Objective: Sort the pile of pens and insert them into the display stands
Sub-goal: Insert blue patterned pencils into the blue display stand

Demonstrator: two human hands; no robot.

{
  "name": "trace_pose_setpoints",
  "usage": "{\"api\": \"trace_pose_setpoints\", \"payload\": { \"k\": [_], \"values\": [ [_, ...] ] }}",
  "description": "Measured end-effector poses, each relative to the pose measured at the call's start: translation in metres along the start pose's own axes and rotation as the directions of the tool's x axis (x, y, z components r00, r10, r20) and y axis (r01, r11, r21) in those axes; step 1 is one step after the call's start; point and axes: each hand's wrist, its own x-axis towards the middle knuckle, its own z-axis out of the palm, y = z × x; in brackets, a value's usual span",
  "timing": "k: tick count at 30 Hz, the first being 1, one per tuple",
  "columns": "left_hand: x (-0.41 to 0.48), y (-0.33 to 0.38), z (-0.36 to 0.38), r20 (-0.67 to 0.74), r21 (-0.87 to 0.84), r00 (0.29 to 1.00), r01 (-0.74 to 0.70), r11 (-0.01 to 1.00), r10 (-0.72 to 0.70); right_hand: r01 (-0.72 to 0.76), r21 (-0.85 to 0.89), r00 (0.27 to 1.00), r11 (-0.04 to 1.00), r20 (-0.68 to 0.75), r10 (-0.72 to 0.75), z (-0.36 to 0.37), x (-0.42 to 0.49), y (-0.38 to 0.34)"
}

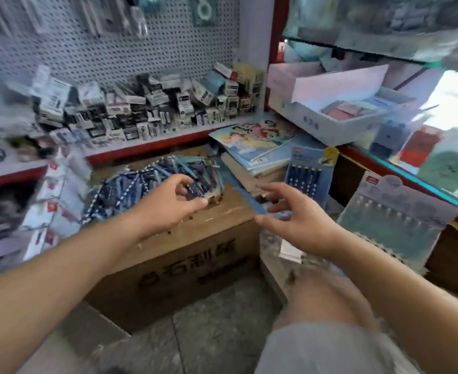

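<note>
The pile of pens (141, 182) lies on the cardboard box (182, 238), under the fingers of your left hand (168, 203). Pick one kind only and lift it free of its neighbours. This hand curls over the pile; whether it pinches a pen I cannot tell. Your right hand (295, 211), half spread, holds a light blue pen (244, 193) between thumb and fingers, near the display stand (311, 174).

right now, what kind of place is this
Likely a stationery shop: a grey perforated pegboard hung with packets, rows of small black-and-white boxes, and a pile of blue pens on a brown cardboard carton.
</note>
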Motion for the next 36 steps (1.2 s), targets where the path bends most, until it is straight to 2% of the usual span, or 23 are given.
{"api": "trace_pose_setpoints", "payload": {
  "k": [7,14,18,24,29,36],
  "values": [
    [0.010,-0.083,-0.042,-0.131,-0.002,0.983,0.127,0.992,-0.126,0.003,-0.088,0.979,0.996,0.202,0.015,0.086,0.097,-0.033],
    [0.028,-0.134,-0.048,-0.106,0.061,0.986,0.137,0.989,-0.130,0.015,-0.198,0.957,0.980,0.287,0.043,0.147,0.140,-0.025],
    [0.033,-0.147,-0.051,-0.113,0.116,0.988,0.117,0.986,-0.104,0.010,-0.238,0.977,0.971,0.210,0.042,0.164,0.151,-0.015],
    [0.040,-0.155,-0.050,-0.138,0.194,0.990,0.067,0.979,-0.040,-0.101,-0.260,0.991,0.960,0.058,0.120,0.180,0.179,-0.014],
    [0.049,-0.152,-0.049,-0.200,0.147,0.980,0.013,0.989,0.017,-0.156,-0.352,0.980,0.923,0.060,0.189,0.194,0.193,-0.012],
    [0.057,-0.144,-0.043,-0.178,0.110,0.983,-0.019,0.994,0.039,-0.251,-0.276,0.958,0.928,0.064,0.278,0.195,0.198,-0.012]
  ]
}}
